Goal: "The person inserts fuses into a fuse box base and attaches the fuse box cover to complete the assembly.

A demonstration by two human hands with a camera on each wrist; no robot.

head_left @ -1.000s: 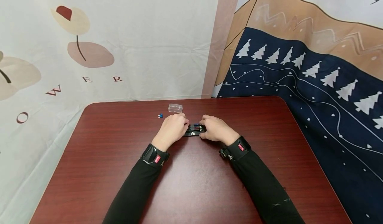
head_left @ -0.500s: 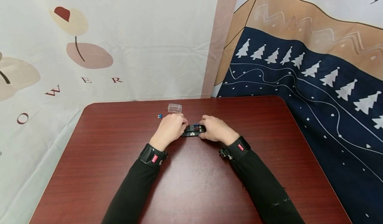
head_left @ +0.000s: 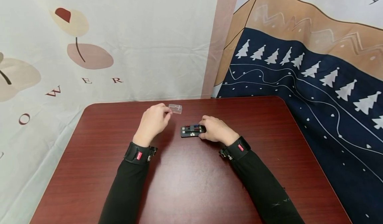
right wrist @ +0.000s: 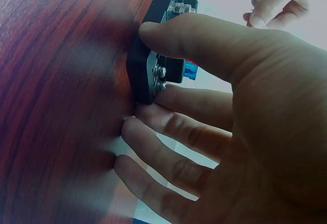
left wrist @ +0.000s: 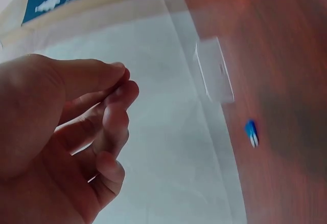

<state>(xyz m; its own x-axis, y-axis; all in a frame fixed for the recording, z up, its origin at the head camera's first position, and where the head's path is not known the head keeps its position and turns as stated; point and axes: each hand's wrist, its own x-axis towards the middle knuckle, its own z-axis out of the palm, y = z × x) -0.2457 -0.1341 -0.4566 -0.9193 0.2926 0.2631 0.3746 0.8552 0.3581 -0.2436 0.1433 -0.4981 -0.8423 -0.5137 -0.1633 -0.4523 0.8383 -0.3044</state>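
Note:
A black fuse block with metal terminals and small red and blue fuses lies on the table. My right hand grips its right end, thumb on the near side and fingers on the far side; a blue fuse shows beside the thumb. My left hand hovers at the back, left of the block, thumb and forefinger tips together with nothing visible between them. Beyond those fingers, a small blue blade fuse lies on the table in the left wrist view; the hand hides it from the head view.
Near the back edge of the red-brown table sits a clear plastic cover, just right of my left fingertips. Printed cloths hang behind and to the right of the table.
My left hand has left the fuse block and moved left and back, beside the clear cover, over the place where the blue fuse showed. My right hand stays on the block.

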